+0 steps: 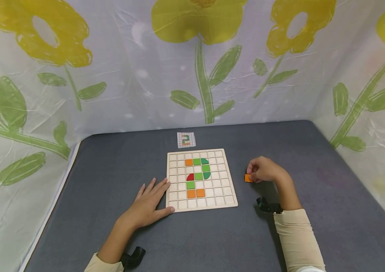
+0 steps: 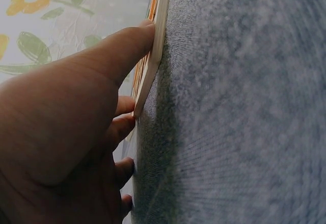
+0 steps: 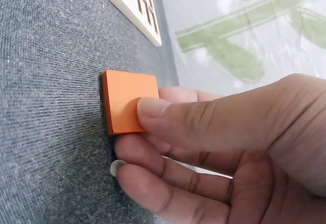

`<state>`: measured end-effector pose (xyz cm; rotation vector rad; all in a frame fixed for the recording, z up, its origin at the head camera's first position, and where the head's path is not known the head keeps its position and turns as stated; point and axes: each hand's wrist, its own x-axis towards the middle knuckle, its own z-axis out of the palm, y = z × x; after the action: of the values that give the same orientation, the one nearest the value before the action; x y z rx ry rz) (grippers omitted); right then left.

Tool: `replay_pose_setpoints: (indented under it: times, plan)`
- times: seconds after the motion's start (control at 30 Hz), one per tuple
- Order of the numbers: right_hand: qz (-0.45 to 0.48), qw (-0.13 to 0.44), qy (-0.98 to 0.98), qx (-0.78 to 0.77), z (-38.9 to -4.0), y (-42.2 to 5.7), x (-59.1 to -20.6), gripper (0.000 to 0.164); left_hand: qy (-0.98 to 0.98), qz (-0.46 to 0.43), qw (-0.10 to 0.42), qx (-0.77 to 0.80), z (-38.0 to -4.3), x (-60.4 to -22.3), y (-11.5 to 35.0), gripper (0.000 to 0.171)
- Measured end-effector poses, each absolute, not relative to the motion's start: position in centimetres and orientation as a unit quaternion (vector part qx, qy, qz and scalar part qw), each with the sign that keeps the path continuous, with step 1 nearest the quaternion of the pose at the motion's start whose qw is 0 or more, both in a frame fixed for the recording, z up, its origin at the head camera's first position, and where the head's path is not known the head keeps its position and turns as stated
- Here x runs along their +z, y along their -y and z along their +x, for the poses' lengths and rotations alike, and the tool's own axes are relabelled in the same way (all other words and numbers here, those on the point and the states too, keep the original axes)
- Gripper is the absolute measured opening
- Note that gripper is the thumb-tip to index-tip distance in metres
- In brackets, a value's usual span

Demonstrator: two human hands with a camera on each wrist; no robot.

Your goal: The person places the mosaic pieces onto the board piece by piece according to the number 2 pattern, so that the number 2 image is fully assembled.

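A square wooden grid board (image 1: 217,177) lies on the dark table. Several tiles fill some of its cells: orange squares, light green squares, two dark green rounded pieces and a red rounded piece (image 1: 190,177). My left hand (image 1: 149,206) rests at the board's left side, its fingers spread and fairly straight. In the left wrist view, the thumb (image 2: 125,46) lies over the board's wooden edge (image 2: 153,71). Right of the board, my right hand (image 1: 265,170) pinches an orange square tile (image 3: 125,94) between thumb and fingers, close to the tabletop.
A small printed card (image 1: 186,139) with a coloured grid pattern lies behind the board. The dark table (image 1: 111,162) meets a white curtain (image 1: 128,94) printed with yellow flowers at the back and sides. A small pale round object (image 3: 118,168) shows beside the right fingers.
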<state>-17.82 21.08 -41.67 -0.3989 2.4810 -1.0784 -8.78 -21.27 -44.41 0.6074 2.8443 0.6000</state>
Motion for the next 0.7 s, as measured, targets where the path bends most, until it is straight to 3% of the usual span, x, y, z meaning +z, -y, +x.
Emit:
replay_pose_setpoints:
  times: [0.7]
  plan:
    - [-0.163, 0.226, -0.848, -0.450, -18.1, -18.6, -42.2, 0.004, -0.955, 0.203, 0.080, 0.201, -8.8, -44.6, 21.3, 0.085]
